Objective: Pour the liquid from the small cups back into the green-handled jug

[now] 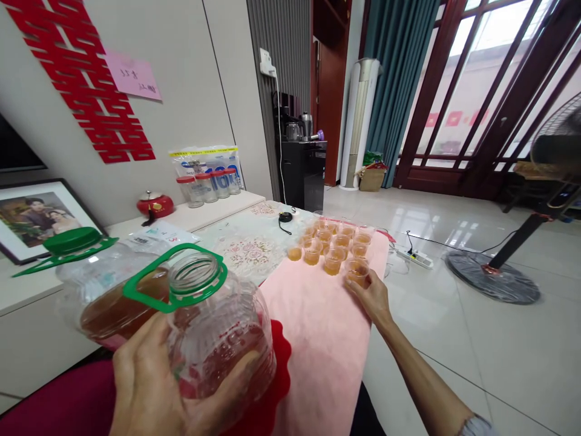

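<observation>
My left hand (149,378) is wrapped round a clear plastic jug (218,339) with a green collar and open mouth, holding it tilted close to the camera. A second jug (109,297) with a green lid and brown liquid stands just behind it. My right hand (370,293) reaches out over the pink cloth (318,327) and pinches a small plastic cup (357,270) of amber liquid at the near edge of a cluster of several filled cups (333,242).
A white cabinet (213,212) along the wall carries red-lidded jars (209,184), a red pot (155,204) and a framed photo (36,218). A floor fan (494,275) and a power strip (415,257) sit on the tiled floor to the right.
</observation>
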`<state>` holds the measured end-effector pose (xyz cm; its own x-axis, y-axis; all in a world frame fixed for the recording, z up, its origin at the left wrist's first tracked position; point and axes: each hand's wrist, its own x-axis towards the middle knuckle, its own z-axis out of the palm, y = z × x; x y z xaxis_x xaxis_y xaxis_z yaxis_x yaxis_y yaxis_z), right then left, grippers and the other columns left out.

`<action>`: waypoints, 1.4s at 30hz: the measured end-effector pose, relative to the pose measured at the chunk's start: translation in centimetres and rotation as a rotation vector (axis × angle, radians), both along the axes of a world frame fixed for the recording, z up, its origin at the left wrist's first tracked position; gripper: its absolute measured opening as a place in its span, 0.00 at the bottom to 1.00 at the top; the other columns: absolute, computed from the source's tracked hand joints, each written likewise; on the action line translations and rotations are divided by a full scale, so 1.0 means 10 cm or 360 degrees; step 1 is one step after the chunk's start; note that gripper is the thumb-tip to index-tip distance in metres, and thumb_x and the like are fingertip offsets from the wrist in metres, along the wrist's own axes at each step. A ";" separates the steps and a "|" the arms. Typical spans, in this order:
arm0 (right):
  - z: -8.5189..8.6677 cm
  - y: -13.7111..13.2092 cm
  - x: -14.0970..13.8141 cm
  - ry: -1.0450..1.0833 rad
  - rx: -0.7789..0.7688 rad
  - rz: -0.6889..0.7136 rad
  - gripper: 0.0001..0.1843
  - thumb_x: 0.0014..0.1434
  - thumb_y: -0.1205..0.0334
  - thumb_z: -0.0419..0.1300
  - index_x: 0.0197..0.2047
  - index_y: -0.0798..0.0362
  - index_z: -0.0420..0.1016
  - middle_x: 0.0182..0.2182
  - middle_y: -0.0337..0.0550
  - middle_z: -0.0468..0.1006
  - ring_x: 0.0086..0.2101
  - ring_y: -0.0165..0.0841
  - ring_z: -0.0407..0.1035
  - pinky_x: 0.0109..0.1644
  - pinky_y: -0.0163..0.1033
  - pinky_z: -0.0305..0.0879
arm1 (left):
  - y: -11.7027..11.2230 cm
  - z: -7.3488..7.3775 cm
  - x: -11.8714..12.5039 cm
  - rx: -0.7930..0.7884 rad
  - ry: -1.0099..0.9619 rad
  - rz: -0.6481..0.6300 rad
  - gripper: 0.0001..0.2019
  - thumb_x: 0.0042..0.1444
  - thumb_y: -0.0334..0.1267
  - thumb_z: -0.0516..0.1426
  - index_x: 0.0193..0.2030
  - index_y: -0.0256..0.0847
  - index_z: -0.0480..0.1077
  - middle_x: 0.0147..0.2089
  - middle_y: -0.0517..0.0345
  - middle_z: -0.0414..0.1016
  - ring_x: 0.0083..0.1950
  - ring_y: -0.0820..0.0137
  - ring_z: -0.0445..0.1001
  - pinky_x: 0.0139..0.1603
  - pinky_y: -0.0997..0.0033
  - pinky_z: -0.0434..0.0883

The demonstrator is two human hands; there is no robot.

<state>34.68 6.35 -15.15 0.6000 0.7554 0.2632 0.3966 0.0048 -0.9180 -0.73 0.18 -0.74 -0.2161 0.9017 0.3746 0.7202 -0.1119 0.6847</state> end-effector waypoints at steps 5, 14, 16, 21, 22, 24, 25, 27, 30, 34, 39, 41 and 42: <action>0.06 -0.11 -0.05 0.0049 0.0055 0.0036 0.33 0.52 0.47 0.68 0.57 0.54 0.73 0.57 0.55 0.80 0.55 0.50 0.75 0.61 0.58 0.70 | 0.00 -0.02 -0.03 0.0020 0.0158 -0.0005 0.40 0.50 0.70 0.55 0.66 0.52 0.58 0.66 0.50 0.61 0.72 0.36 0.59 0.67 0.24 0.65; 0.52 -0.32 -0.50 0.0005 0.0056 0.0482 0.33 0.53 0.45 0.71 0.60 0.46 0.74 0.58 0.50 0.80 0.54 0.50 0.77 0.59 0.60 0.74 | -0.03 -0.01 0.09 0.0130 0.0080 0.0025 0.48 0.42 0.62 0.65 0.66 0.35 0.60 0.65 0.38 0.64 0.65 0.45 0.69 0.63 0.39 0.73; 0.73 -0.29 -0.64 -0.0139 0.0136 0.0588 0.31 0.55 0.46 0.71 0.60 0.44 0.75 0.58 0.49 0.80 0.55 0.50 0.77 0.59 0.60 0.74 | -0.05 0.00 0.12 0.0169 0.0042 0.0066 0.46 0.44 0.57 0.65 0.67 0.36 0.59 0.65 0.40 0.64 0.68 0.46 0.67 0.65 0.41 0.72; 1.37 -0.16 -0.99 -0.0643 0.0494 0.0740 0.28 0.57 0.48 0.69 0.59 0.44 0.75 0.53 0.47 0.83 0.52 0.50 0.78 0.54 0.57 0.77 | -0.09 0.04 0.15 0.0122 0.0019 0.0009 0.43 0.44 0.49 0.66 0.66 0.39 0.58 0.64 0.42 0.66 0.68 0.49 0.67 0.64 0.42 0.73; 1.49 -0.12 -1.05 -0.0749 0.0568 0.0756 0.27 0.57 0.49 0.69 0.59 0.44 0.75 0.52 0.47 0.83 0.52 0.50 0.78 0.54 0.57 0.77 | -0.09 0.05 0.16 0.0116 0.0001 0.0012 0.42 0.44 0.49 0.65 0.66 0.39 0.58 0.64 0.43 0.66 0.68 0.50 0.68 0.64 0.43 0.73; 1.72 -0.06 -1.16 -0.0919 0.0684 0.0776 0.26 0.57 0.52 0.69 0.59 0.44 0.74 0.51 0.47 0.84 0.51 0.49 0.78 0.54 0.57 0.76 | -0.10 0.05 0.19 0.0145 -0.0041 0.0052 0.42 0.45 0.48 0.65 0.66 0.40 0.57 0.64 0.44 0.66 0.67 0.51 0.69 0.64 0.44 0.73; 1.82 -0.02 -1.20 -0.0979 0.0729 0.0790 0.26 0.57 0.53 0.68 0.59 0.45 0.74 0.50 0.47 0.84 0.50 0.49 0.79 0.54 0.57 0.76 | -0.10 0.04 0.20 0.0174 -0.0053 0.0073 0.42 0.46 0.48 0.65 0.67 0.41 0.57 0.64 0.45 0.66 0.67 0.52 0.69 0.65 0.45 0.73; 2.01 0.03 -1.29 -0.1066 0.0810 0.0829 0.25 0.58 0.55 0.68 0.58 0.47 0.74 0.48 0.48 0.84 0.48 0.47 0.79 0.53 0.54 0.76 | -0.08 0.00 0.22 0.0257 -0.0052 0.0092 0.42 0.45 0.48 0.65 0.67 0.43 0.57 0.64 0.46 0.67 0.66 0.51 0.69 0.64 0.44 0.73; 2.21 0.11 -1.40 -0.1194 0.0957 0.0909 0.23 0.59 0.60 0.67 0.57 0.49 0.74 0.46 0.48 0.83 0.46 0.44 0.79 0.49 0.49 0.77 | -0.04 -0.09 0.21 0.0341 -0.0024 0.0070 0.44 0.44 0.47 0.66 0.68 0.45 0.56 0.64 0.46 0.67 0.66 0.49 0.70 0.63 0.42 0.74; 2.35 0.20 -1.48 -0.1364 0.1112 0.0955 0.24 0.59 0.63 0.66 0.59 0.50 0.72 0.50 0.50 0.82 0.48 0.43 0.79 0.51 0.48 0.77 | -0.04 -0.10 0.23 0.0337 -0.0037 0.0075 0.44 0.44 0.47 0.65 0.68 0.45 0.56 0.64 0.46 0.67 0.66 0.49 0.70 0.63 0.42 0.74; 2.43 0.25 -1.51 -0.1485 0.1170 0.0994 0.23 0.60 0.65 0.62 0.59 0.49 0.72 0.51 0.48 0.83 0.49 0.43 0.79 0.51 0.49 0.77 | -0.10 0.03 0.25 0.0263 -0.0121 0.0095 0.42 0.45 0.45 0.64 0.68 0.42 0.57 0.62 0.47 0.67 0.67 0.52 0.68 0.65 0.45 0.72; 2.46 0.26 -1.52 -0.1537 0.1200 0.0993 0.23 0.60 0.66 0.61 0.59 0.49 0.72 0.51 0.49 0.83 0.49 0.43 0.78 0.51 0.50 0.77 | -0.11 0.04 0.22 0.0224 -0.0108 0.0044 0.42 0.46 0.46 0.64 0.68 0.41 0.56 0.63 0.45 0.66 0.68 0.51 0.68 0.66 0.44 0.72; 2.47 0.27 -1.53 -0.1567 0.1225 0.0987 0.23 0.60 0.67 0.60 0.59 0.50 0.72 0.50 0.50 0.83 0.49 0.44 0.78 0.51 0.50 0.77 | -0.10 0.03 0.20 0.0201 -0.0091 0.0007 0.43 0.46 0.46 0.64 0.69 0.41 0.55 0.64 0.45 0.66 0.68 0.51 0.67 0.66 0.44 0.71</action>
